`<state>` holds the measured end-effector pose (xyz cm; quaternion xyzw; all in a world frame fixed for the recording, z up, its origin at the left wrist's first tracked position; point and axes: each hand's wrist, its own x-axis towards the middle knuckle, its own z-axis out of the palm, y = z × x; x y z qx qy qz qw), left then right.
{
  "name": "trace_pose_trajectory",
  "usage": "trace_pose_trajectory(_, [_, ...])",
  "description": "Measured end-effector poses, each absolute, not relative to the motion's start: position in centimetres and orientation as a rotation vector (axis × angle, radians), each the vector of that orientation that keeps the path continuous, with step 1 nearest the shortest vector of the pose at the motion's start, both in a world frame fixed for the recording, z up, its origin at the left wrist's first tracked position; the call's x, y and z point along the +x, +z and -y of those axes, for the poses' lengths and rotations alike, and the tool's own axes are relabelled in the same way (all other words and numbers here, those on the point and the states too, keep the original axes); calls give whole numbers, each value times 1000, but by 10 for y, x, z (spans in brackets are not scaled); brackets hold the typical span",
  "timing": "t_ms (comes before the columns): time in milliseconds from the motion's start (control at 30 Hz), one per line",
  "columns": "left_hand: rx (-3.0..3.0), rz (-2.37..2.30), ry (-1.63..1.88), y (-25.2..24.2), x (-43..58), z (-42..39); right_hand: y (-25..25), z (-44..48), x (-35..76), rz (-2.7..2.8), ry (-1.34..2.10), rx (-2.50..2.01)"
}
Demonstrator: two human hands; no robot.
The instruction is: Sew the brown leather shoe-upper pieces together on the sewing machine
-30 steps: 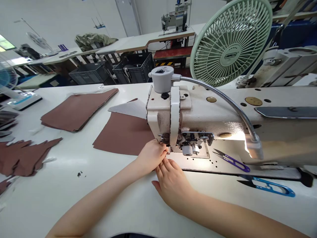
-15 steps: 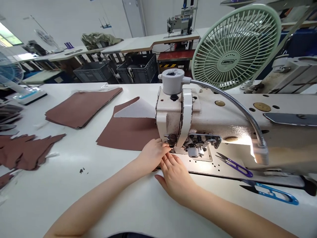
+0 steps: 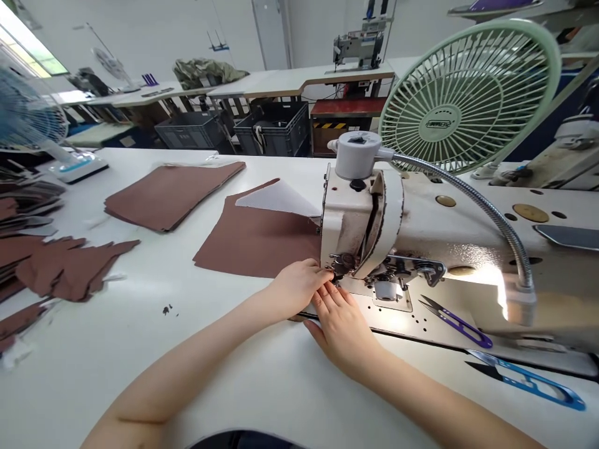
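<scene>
A brown fabric piece (image 3: 253, 240) lies left of the sewing machine (image 3: 346, 206), its right part running under the machine head. One far corner is folded over and shows a pale underside (image 3: 278, 196). My left hand (image 3: 297, 287) rests at the fabric's near right edge, fingers drawn together by the presser foot; the fingertips are partly hidden. Close beside it, my right hand (image 3: 344, 324) lies flat on the machine bed, fingers stretched towards the needle area and touching the left hand. What lies beneath the right fingers is hidden.
Purple thread snips (image 3: 461, 323) lie on the machine bed, blue snips (image 3: 533, 380) on the table edge. A brown fabric stack (image 3: 173, 196) and cut pieces (image 3: 77, 268) are at left. A green fan (image 3: 468, 100) stands behind the machine; a lamp (image 3: 519, 302) hangs over the bed.
The camera view has turned slightly, so most things appear further right. Both hands keep their places beside the presser foot, and the fabric still lies under the machine head.
</scene>
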<state>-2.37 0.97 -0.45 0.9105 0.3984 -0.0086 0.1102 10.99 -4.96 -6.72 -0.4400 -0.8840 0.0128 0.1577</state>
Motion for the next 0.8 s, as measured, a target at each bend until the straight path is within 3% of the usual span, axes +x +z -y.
trace_pose_trajectory(567, [2704,-1123,-151,9,-31,-6,-69,52,114,2580,-28,-1222])
trace_pose_trajectory(800, [2594,-1904,-261,1,-117,-4,-73,50,114,2573,-22,-1265])
